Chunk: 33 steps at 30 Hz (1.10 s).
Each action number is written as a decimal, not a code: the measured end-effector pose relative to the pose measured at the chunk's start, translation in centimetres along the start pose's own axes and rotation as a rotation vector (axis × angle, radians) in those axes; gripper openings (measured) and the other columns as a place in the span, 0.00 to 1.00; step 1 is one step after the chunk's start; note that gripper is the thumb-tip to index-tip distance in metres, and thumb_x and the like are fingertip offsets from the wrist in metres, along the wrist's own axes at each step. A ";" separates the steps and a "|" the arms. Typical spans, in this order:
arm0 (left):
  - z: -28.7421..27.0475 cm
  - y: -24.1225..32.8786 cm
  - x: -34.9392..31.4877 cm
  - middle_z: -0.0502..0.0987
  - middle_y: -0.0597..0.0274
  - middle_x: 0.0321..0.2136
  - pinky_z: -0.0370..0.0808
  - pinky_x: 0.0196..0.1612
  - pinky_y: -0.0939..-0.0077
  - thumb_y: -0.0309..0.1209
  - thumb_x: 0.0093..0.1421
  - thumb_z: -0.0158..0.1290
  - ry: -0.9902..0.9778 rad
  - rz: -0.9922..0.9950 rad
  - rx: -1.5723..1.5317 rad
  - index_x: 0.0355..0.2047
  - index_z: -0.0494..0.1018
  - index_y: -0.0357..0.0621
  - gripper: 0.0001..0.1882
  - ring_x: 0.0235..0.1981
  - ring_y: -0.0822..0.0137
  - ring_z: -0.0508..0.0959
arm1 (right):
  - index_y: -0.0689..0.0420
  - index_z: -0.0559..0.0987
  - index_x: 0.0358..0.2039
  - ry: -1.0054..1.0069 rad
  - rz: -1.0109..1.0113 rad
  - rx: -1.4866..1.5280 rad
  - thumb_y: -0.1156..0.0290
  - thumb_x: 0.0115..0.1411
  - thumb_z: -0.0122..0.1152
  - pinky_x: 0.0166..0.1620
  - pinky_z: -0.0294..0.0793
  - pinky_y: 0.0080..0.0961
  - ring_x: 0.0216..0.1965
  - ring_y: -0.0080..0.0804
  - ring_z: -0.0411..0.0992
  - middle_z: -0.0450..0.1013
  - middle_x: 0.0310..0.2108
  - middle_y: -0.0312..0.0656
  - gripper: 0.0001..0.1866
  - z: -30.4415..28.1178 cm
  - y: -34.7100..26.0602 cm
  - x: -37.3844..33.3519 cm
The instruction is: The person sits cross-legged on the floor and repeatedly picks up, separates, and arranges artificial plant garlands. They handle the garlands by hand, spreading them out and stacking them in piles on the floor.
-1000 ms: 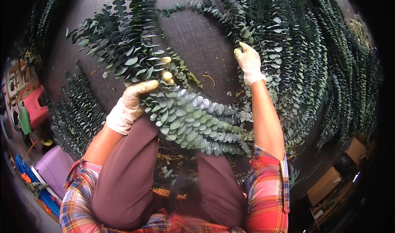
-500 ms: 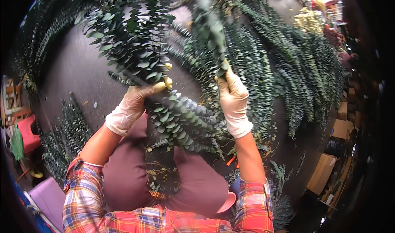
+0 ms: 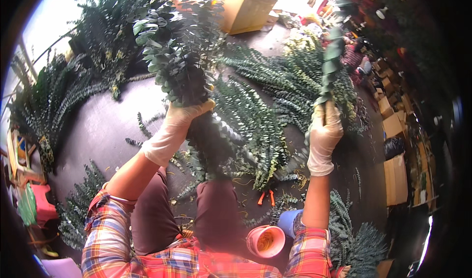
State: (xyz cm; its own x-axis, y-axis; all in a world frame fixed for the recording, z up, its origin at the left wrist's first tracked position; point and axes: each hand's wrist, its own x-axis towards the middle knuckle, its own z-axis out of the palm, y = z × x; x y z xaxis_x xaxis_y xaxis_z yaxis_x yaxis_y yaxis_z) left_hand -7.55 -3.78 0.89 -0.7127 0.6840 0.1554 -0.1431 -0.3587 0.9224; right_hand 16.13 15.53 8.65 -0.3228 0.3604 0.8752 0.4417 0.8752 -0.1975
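Observation:
My gloved left hand (image 3: 183, 123) is closed around a thick bunch of eucalyptus stems (image 3: 179, 57). The round green leaves fan upward above the fist, and more leafy stems hang below it, partly smeared by motion. Off to the right, my gloved right hand (image 3: 325, 133) pinches a single long eucalyptus branch (image 3: 332, 62), which stands nearly upright from the fingers. Both hands are raised above the floor, well apart. Beyond and between them lies a spread heap of eucalyptus branches (image 3: 255, 125).
Near my knees stand a pink bucket (image 3: 265, 241) with rubber bands inside and a blue container (image 3: 289, 223). Orange-handled cutters (image 3: 266, 197) lie on the floor. Cardboard boxes (image 3: 395, 177) line the right side; a red stool (image 3: 43, 204) stands at left. A yellow box (image 3: 248, 12) sits at the back.
My right hand has moved right and slightly down with its branch, away from the bunch. My left hand has shifted a little right. The view has tilted up, and the pink bucket now shows fully.

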 end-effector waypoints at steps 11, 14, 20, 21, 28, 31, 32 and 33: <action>10.7 3.1 -5.1 0.75 0.68 0.36 0.71 0.44 0.76 0.21 0.47 0.64 -0.200 0.038 -0.138 0.41 0.73 0.43 0.20 0.38 0.72 0.73 | 0.54 0.77 0.45 -0.365 0.125 -0.047 0.77 0.49 0.60 0.30 0.74 0.33 0.27 0.44 0.75 0.74 0.32 0.45 0.20 -7.7 -4.6 -15.1; 12.5 2.6 -7.9 0.73 0.66 0.40 0.70 0.47 0.75 0.20 0.47 0.63 -0.289 -0.014 -0.144 0.46 0.70 0.42 0.25 0.42 0.70 0.72 | 0.57 0.74 0.44 -0.332 0.104 0.098 0.76 0.45 0.64 0.35 0.75 0.33 0.34 0.46 0.75 0.74 0.37 0.48 0.22 -8.7 -6.1 -15.5; 13.8 -0.5 -12.1 0.74 0.64 0.38 0.72 0.42 0.74 0.21 0.47 0.63 -0.403 -0.083 -0.238 0.45 0.69 0.40 0.24 0.39 0.70 0.74 | 0.54 0.57 0.61 -0.350 0.260 0.142 0.76 0.50 0.57 0.42 0.74 0.38 0.47 0.53 0.70 0.59 0.59 0.52 0.36 -10.3 -8.3 -15.5; 13.9 -1.0 -12.5 0.74 0.64 0.39 0.72 0.42 0.74 0.21 0.47 0.63 -0.430 -0.109 -0.311 0.45 0.69 0.40 0.24 0.40 0.69 0.73 | 0.53 0.57 0.61 -0.302 0.229 0.165 0.77 0.50 0.56 0.42 0.74 0.38 0.47 0.53 0.70 0.58 0.60 0.52 0.36 -10.5 -8.4 -15.3; 13.8 -1.8 -13.7 0.70 0.61 0.47 0.70 0.51 0.73 0.17 0.47 0.63 -0.446 -0.184 -0.177 0.54 0.62 0.41 0.34 0.47 0.68 0.70 | 0.54 0.66 0.56 -0.316 0.417 0.302 0.78 0.53 0.54 0.36 0.72 0.42 0.40 0.55 0.71 0.73 0.42 0.55 0.27 -10.8 -5.8 -19.5; 13.3 -2.1 -13.8 0.70 0.61 0.46 0.71 0.50 0.72 0.18 0.47 0.63 -0.450 -0.179 -0.162 0.54 0.62 0.41 0.34 0.47 0.67 0.71 | 0.54 0.67 0.55 -0.363 0.611 0.407 0.78 0.54 0.55 0.36 0.72 0.42 0.38 0.56 0.71 0.71 0.41 0.58 0.26 -11.6 -6.0 -19.4; 12.8 -3.1 -13.8 0.70 0.61 0.46 0.71 0.50 0.72 0.18 0.47 0.63 -0.470 -0.162 -0.150 0.54 0.62 0.40 0.34 0.47 0.67 0.71 | 0.53 0.67 0.56 -0.374 0.467 0.245 0.78 0.54 0.55 0.36 0.72 0.42 0.38 0.55 0.71 0.71 0.41 0.58 0.26 -11.5 -6.1 -19.6; 12.6 -3.2 -14.0 0.71 0.61 0.46 0.71 0.50 0.72 0.19 0.47 0.64 -0.491 -0.146 -0.139 0.54 0.62 0.40 0.34 0.47 0.67 0.71 | 0.53 0.67 0.56 -0.381 0.323 0.083 0.77 0.54 0.55 0.36 0.72 0.41 0.38 0.55 0.72 0.71 0.41 0.58 0.27 -11.4 -6.2 -19.6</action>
State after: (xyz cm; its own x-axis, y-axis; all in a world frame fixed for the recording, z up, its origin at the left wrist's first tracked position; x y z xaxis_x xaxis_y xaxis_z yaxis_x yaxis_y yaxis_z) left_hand 11.54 -4.15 0.22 -0.2778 0.9381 0.2068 -0.3299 -0.2954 0.8966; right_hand 29.28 -0.67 -2.25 -0.4698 0.6956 0.5436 0.5063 0.7167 -0.4796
